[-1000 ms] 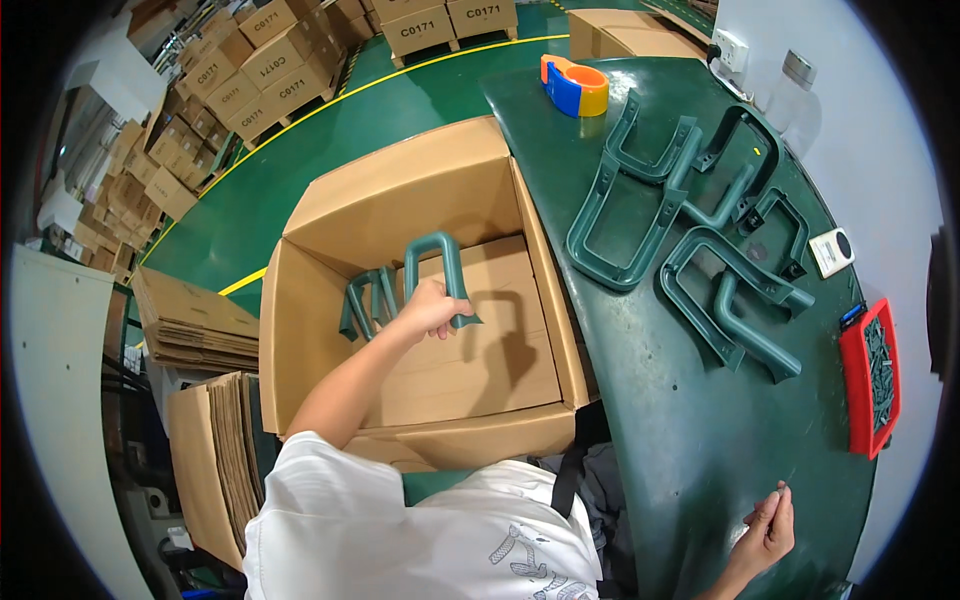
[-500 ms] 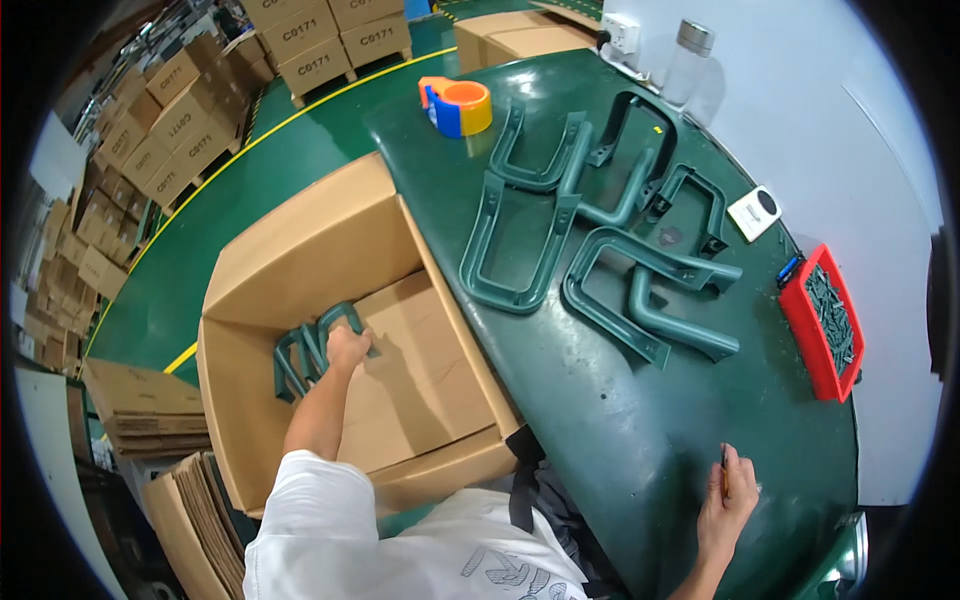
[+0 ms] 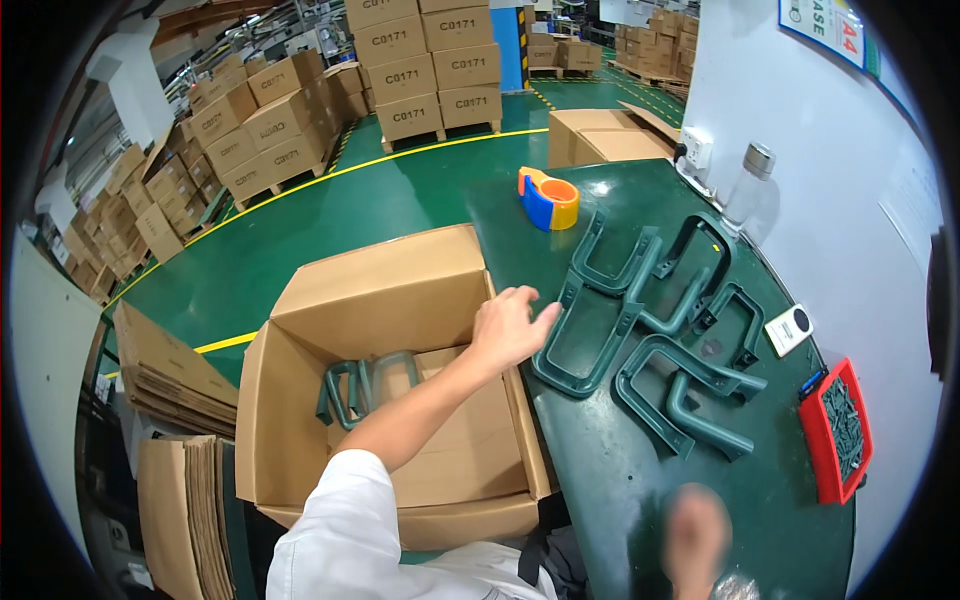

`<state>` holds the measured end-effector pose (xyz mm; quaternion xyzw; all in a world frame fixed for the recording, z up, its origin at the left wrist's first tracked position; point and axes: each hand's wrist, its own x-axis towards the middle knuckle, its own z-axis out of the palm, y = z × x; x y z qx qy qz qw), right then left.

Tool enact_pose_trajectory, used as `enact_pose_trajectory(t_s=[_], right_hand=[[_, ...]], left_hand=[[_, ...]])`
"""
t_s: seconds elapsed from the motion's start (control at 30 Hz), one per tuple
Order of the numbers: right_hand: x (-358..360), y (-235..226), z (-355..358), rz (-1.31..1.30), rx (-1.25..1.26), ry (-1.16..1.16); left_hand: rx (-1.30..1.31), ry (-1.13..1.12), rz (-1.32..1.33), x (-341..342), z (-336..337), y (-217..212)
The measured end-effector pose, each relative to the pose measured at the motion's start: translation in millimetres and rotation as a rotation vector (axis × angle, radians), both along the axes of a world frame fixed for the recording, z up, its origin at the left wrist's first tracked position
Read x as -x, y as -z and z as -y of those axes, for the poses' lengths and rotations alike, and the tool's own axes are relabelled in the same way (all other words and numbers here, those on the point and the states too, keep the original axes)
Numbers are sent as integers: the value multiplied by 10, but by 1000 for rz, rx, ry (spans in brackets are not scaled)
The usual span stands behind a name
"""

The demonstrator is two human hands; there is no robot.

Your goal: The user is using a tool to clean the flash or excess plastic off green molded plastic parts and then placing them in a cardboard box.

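Observation:
My left hand [image 3: 508, 325] is open with fingers spread, hovering over the right wall of the open cardboard box [image 3: 300, 420] and almost touching the nearest dark green U-shaped plastic handle [image 3: 590, 345] on the green table [image 3: 620, 470]. Several more green handles [image 3: 690, 390] lie across the table. Inside the box, two or three green handles [image 3: 355, 385] stand against the back left. My right hand [image 3: 698, 530] is blurred at the lower edge over the table's near side; whether it holds anything is unclear.
An orange and blue tape dispenser [image 3: 548, 198] sits at the table's far end. A red tray of screws [image 3: 838, 430], a small white device [image 3: 788, 328] and a clear bottle [image 3: 748, 185] line the right side. Flat cardboard stacks [image 3: 175, 500] lie left; stacked cartons [image 3: 420, 70] stand behind.
My left hand has come up out of the box, leaving a handle inside, and moved right toward the handles on the table. My right hand shifted left along the table's near edge.

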<state>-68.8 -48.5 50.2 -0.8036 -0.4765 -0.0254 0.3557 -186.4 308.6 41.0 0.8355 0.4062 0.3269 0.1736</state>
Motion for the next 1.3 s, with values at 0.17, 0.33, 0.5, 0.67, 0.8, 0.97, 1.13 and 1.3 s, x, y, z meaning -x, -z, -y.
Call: enact_pose_trajectory(t_s=[0.17, 0.33, 0.5, 0.67, 0.8, 0.97, 1.13, 1.3], right_hand=[[7, 18, 159, 15, 81, 11], [-37, -22, 331, -51, 75, 11], [-77, -121, 399, -194, -121, 89], [-146, -254, 443, -317, -292, 215], [-269, -246, 655, -312, -332, 355], [-422, -7, 1057, -486, -490, 544], [-475, 85, 1059, -491, -553, 823], [-575, 200, 1034, -474, -620, 923]], left_hand=[[128, 66, -343, -391, -61, 39], [902, 179, 458, -319, -167, 126], [1089, 307, 952, -405, 587, -311], [1201, 591, 901, -877, 1638, -582], [1277, 744, 798, -1255, 2329, -531], [1293, 801, 706, -1547, 3022, -450], [1223, 832, 727, -1613, 3402, -421], [839, 937, 837, -1637, 3524, -305]])
